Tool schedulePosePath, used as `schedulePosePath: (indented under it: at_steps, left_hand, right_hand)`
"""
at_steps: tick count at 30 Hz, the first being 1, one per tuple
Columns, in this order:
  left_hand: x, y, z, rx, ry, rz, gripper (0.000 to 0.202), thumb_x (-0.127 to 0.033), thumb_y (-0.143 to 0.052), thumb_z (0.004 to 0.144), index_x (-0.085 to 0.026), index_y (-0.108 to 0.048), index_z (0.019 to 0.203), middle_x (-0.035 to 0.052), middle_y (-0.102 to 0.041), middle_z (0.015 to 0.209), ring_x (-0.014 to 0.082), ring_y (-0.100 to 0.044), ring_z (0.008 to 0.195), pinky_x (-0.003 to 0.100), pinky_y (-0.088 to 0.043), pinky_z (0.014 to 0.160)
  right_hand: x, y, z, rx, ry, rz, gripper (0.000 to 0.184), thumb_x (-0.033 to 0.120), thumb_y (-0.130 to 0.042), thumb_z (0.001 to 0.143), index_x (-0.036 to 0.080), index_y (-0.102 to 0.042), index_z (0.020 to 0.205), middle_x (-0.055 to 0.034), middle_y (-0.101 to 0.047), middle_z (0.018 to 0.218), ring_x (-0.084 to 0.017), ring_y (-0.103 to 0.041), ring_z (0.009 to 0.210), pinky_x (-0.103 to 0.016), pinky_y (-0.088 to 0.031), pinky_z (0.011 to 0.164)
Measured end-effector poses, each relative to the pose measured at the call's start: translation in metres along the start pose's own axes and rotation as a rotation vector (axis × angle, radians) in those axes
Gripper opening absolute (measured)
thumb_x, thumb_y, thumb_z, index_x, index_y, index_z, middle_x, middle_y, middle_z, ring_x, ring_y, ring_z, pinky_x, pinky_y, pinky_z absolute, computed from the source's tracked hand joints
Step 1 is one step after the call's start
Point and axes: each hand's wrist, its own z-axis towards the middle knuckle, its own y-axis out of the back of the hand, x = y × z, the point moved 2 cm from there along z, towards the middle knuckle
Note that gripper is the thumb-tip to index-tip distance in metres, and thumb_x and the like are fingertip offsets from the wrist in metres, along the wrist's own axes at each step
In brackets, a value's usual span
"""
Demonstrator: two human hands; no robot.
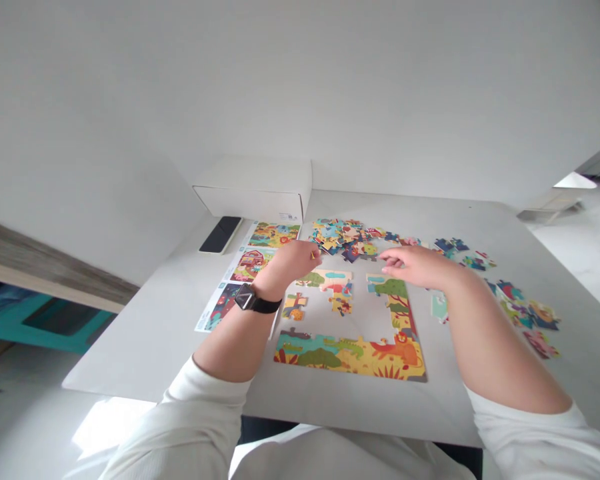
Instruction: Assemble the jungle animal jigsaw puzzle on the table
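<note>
head view, single frame. grey table [145, 333] against a white wall.

left hand [293, 260]: over the far left edge of the partly built puzzle [353, 350], fingers curled in, pointing toward the loose piece pile [343, 239]. a small piece tip [313, 255] shows at the fingertips, so it looks like a pinch on one piece; most of that piece is hidden by the fingers. dark watch [253, 300] on the wrist, white sleeve pushed up the forearm.

right hand [415, 265]: palm down, fingers stretched out flat and close together, pointing left, at the near edge of the pile and just beyond the puzzle's far right corner. cannot tell whether it grips anything; no piece shows under it.

puzzle: lies centre of table, just near of both hands. near edge row and right column are joined up; a cluster sits at the far edge between the hands; two small joined bits [295, 305] lie apart on the left inside. middle is bare table.

pile: far of the puzzle, between the hands and the white box [255, 190].

other loose pieces [523, 313]: scattered along the right side of the table, beside the right forearm.

reference sheet [250, 267]: strip of printed pictures left of the puzzle, partly under the left wrist.

black phone [221, 234]: flat, far left, just near of the box.
</note>
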Motion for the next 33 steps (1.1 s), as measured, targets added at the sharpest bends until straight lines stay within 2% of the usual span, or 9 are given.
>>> schedulePosePath:
  at_steps: [3,6,8,11,15,19,22,25,33]
  left_hand:
    - [0.011,-0.004,0.008,-0.052,0.018,0.001,0.019,-0.03,-0.065,0.096,-0.024,-0.08,0.106,0.006,-0.083,0.107,0.0254,-0.075,0.097,0.032,-0.053,0.08]
    - [0.016,-0.01,0.014,-0.097,0.013,0.001,0.025,-0.03,-0.062,0.098,-0.024,-0.079,0.116,0.0073,-0.082,0.115,0.0271,-0.075,0.106,0.034,-0.057,0.087]
    - [0.017,-0.015,0.016,-0.116,-0.003,0.002,0.03,-0.032,-0.062,0.099,-0.024,-0.079,0.122,0.0088,-0.08,0.122,0.028,-0.074,0.111,0.035,-0.058,0.093]
    - [0.021,-0.021,0.017,-0.141,-0.028,0.01,0.038,-0.029,-0.062,0.099,-0.022,-0.076,0.133,0.012,-0.076,0.13,0.0294,-0.073,0.119,0.039,-0.058,0.104]
    - [0.026,-0.028,0.02,-0.176,-0.123,0.023,0.049,-0.027,-0.063,0.098,-0.021,-0.069,0.146,0.015,-0.07,0.144,0.0315,-0.066,0.135,0.044,-0.052,0.119]
    - [0.027,-0.04,0.026,-0.187,-0.238,0.043,0.052,-0.033,-0.058,0.105,-0.019,-0.063,0.155,0.0158,-0.054,0.168,0.0333,-0.053,0.154,0.049,-0.041,0.131]
    - [0.027,-0.051,0.031,-0.169,-0.33,0.053,0.051,-0.034,-0.055,0.107,-0.017,-0.062,0.155,0.016,-0.055,0.168,0.0315,-0.05,0.158,0.048,-0.039,0.133]
    - [0.028,-0.057,0.035,-0.153,-0.361,0.058,0.051,-0.033,-0.056,0.106,-0.02,-0.063,0.155,0.014,-0.058,0.166,0.0305,-0.052,0.156,0.048,-0.042,0.132]
    - [0.022,-0.048,0.03,-0.139,-0.389,0.029,0.044,-0.032,-0.052,0.108,-0.023,-0.072,0.146,0.01,-0.063,0.163,0.0282,-0.054,0.155,0.047,-0.043,0.132]
  right_hand:
    - [-0.012,-0.009,0.006,0.009,-0.013,-0.012,0.037,0.041,-0.069,0.101,0.029,-0.078,0.135,-0.0084,-0.085,0.12,-0.028,-0.081,0.105,-0.038,-0.062,0.09]
    - [-0.019,-0.017,0.014,-0.033,0.041,-0.021,0.036,0.042,-0.07,0.101,0.029,-0.079,0.133,-0.0088,-0.085,0.117,-0.029,-0.081,0.1,-0.039,-0.063,0.085]
    - [-0.02,-0.021,0.019,-0.08,0.101,-0.048,0.034,0.042,-0.07,0.101,0.028,-0.079,0.131,-0.0101,-0.084,0.121,-0.03,-0.08,0.104,-0.041,-0.063,0.089]
    - [-0.02,-0.031,0.028,-0.142,0.178,-0.118,0.032,0.039,-0.068,0.102,0.025,-0.08,0.128,-0.0128,-0.08,0.13,-0.033,-0.075,0.119,-0.048,-0.06,0.103]
    - [-0.02,-0.048,0.04,-0.185,0.18,-0.167,0.032,0.036,-0.07,0.102,0.022,-0.08,0.129,-0.0154,-0.077,0.134,-0.035,-0.072,0.127,-0.051,-0.057,0.111]
    - [-0.021,-0.06,0.048,-0.189,0.197,-0.177,0.032,0.031,-0.071,0.101,0.022,-0.081,0.13,-0.0161,-0.075,0.139,-0.034,-0.071,0.128,-0.05,-0.055,0.115]
    - [-0.021,-0.061,0.05,-0.211,0.228,-0.162,0.031,0.031,-0.069,0.103,0.024,-0.081,0.131,-0.0147,-0.075,0.138,-0.032,-0.071,0.127,-0.05,-0.054,0.115]
    - [-0.023,-0.059,0.052,-0.229,0.239,-0.135,0.032,0.034,-0.066,0.105,0.025,-0.081,0.131,-0.0136,-0.077,0.136,-0.032,-0.072,0.125,-0.051,-0.055,0.112]
    - [-0.036,-0.057,0.056,-0.285,0.174,-0.123,0.03,0.034,-0.066,0.105,0.026,-0.083,0.128,-0.0122,-0.078,0.133,-0.031,-0.071,0.126,-0.049,-0.054,0.115]
